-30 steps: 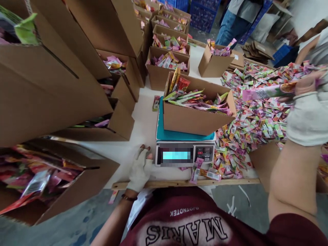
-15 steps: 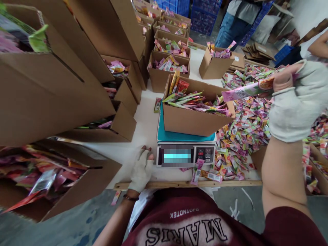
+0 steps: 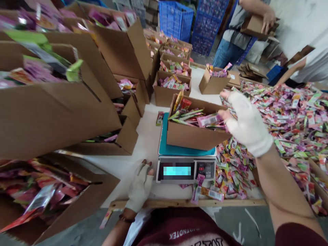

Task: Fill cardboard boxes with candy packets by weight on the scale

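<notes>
My right hand, in a white glove with bare fingertips, hangs at the right end of a cardboard box. Its thumb and fingers are spread, with nothing between them. Just beyond the thumb, a pink packet lies on top of the other slim packets in the box. The box stands on the teal plate of a digital scale, whose lit display is blurred out. Left of the scale, my left hand, gloved the same way, rests on the white table with its fingers stretched out.
A large heap of packets covers the table's right side. Packet-filled boxes line the back, and more boxes are stacked at left. Loose packets lie before the scale. Two other people are beyond the table, one holding cardboard.
My right hand has come left from over the heap to the box and let go of the pink packet, which now lies in the box. My left hand stays on the table.
</notes>
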`<state>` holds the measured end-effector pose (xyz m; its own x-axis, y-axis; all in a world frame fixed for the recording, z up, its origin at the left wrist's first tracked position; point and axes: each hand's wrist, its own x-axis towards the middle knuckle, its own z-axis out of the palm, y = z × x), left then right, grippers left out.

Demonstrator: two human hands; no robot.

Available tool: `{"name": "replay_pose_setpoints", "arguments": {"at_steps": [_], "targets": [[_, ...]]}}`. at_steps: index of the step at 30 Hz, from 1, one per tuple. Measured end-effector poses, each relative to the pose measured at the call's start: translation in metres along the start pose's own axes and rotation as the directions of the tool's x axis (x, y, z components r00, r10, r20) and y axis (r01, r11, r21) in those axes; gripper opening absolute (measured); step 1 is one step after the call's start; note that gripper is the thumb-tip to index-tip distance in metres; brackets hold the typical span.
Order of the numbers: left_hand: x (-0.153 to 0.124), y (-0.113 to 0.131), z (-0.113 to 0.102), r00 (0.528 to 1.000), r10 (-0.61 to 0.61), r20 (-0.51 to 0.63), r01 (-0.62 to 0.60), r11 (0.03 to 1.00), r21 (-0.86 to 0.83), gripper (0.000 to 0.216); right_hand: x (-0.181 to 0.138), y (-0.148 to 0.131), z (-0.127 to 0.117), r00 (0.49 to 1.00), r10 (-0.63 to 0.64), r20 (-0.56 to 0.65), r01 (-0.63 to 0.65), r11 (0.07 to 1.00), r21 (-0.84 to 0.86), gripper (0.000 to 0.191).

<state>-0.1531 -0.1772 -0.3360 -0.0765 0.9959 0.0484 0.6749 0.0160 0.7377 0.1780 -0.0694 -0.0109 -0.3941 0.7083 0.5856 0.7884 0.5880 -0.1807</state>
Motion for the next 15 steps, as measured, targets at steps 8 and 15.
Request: {"name": "replay_pose_setpoints", "arguments": {"at_steps": [8, 15], "targets": [[-0.007, -0.014, 0.018, 0.989, 0.074, -0.132, -0.075, 0.997, -0.001, 0.051, -0.020, -0.003, 0.031, 0.901, 0.072, 0.428, 0.076, 0.944, -0.320, 0.022], [-0.018, -0.035, 0.028, 0.973, 0.149, -0.177, -0.141, 0.989, 0.054, 0.051, 0.110, 0.016, 0.100, 0.850, 0.194, 0.490, 0.005, 0.926, -0.377, 0.035]]}}
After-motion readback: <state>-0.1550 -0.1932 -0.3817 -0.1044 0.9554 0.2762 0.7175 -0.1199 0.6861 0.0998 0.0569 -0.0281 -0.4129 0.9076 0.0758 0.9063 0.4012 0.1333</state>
